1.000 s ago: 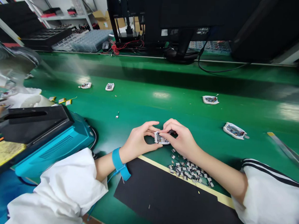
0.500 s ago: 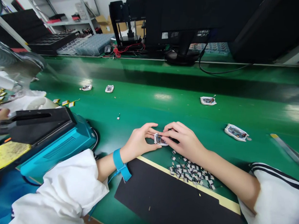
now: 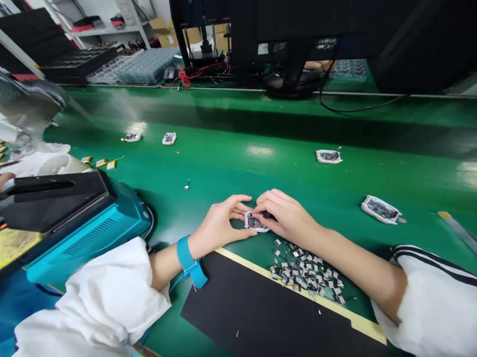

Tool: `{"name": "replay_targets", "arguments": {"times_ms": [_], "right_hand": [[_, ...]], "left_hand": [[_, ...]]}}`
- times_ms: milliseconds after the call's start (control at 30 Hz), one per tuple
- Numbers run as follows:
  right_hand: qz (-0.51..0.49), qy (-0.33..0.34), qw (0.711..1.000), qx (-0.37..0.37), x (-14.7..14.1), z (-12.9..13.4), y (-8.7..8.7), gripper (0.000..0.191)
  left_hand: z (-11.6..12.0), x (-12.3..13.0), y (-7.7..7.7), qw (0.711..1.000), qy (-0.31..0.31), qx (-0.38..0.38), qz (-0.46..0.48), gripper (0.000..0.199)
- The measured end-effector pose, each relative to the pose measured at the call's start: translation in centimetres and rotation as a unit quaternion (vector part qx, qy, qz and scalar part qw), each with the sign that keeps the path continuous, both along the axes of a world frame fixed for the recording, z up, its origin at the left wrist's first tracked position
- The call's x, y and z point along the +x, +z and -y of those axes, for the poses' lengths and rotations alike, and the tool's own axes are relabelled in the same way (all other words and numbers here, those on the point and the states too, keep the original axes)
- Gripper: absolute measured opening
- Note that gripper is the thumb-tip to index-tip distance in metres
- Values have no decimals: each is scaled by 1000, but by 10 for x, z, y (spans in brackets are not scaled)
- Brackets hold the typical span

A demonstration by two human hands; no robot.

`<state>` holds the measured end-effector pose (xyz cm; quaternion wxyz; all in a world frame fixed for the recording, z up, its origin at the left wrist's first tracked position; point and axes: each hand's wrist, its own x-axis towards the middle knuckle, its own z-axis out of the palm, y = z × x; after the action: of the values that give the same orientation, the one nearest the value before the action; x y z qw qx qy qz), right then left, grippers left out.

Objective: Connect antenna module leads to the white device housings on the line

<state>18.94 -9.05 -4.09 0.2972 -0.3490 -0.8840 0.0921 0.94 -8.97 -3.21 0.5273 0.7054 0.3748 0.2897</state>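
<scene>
Green ESD surface (image 3: 239, 168), white-cased PCB module (image 3: 256, 222) held at centre.

Module gripped between left hand (image 3: 220, 225) and right hand (image 3: 286, 218), fingers closed on its edges. 4 more modules (image 3: 381, 209) are left lying well beyond it; black mat (image 3: 271, 313) sits below it. Pile of small parts (image 3: 305, 272) left loose just below it, w/ many pcs remaining.

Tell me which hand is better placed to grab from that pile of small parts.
Probably the right hand, which sits just above the pile of small parts; the left hand, wearing a blue wrist strap, is farther off, holding the white module.
</scene>
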Motion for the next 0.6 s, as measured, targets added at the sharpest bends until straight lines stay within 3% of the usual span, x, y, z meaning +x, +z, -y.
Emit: {"name": "replay_targets", "arguments": {"times_ms": [100,267,600], "right_hand": [[-27,-12,998,-46,-1,1,0,13],[10,-14,995,-94,4,8,6,18],[21,-22,998,-57,5,10,11,18]], "left_hand": [[0,-1,-1,1000,0,10,-2,57],[0,-1,-1,1000,-5,17,-8,58],[0,-1,0,1000,-3,24,-16,58]]}}
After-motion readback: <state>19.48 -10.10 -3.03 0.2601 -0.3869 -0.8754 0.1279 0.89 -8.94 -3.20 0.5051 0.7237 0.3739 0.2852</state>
